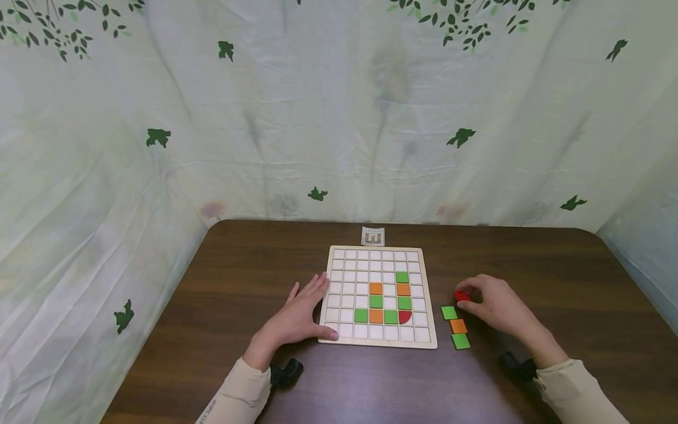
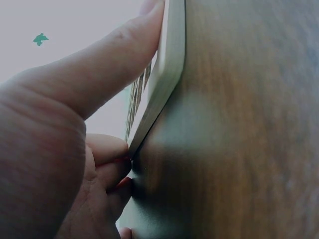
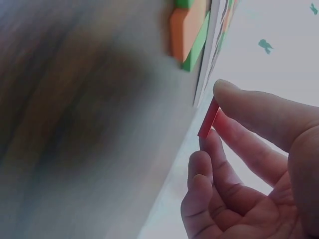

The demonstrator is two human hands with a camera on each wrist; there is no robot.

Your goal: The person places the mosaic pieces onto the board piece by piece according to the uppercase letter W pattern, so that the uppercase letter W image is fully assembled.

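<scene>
A wooden-framed board [image 1: 384, 345] with a grid of white squares lies on the table. My left hand [image 1: 301, 312] rests against its left side, fingers stretched along that edge and the thumb [image 2: 114, 55] over the front corner. To the right of the board, my right hand [image 1: 495, 303] pinches a red tile [image 3: 209, 119] between thumb and fingertips, tilted in the right wrist view. In the grid sit several green tiles [image 1: 376, 302], orange tiles [image 1: 403, 290] and one red tile with a rounded corner [image 1: 405, 317].
Beside the board's right edge, a green tile [image 1: 449, 312], an orange tile [image 1: 458, 326] and another green tile [image 1: 461, 341] lie in a slanted column. A small printed card [image 1: 373, 237] with a grid pattern lies behind the board. A leaf-patterned curtain [image 1: 339, 118] hangs behind the dark wooden table [image 1: 265, 247].
</scene>
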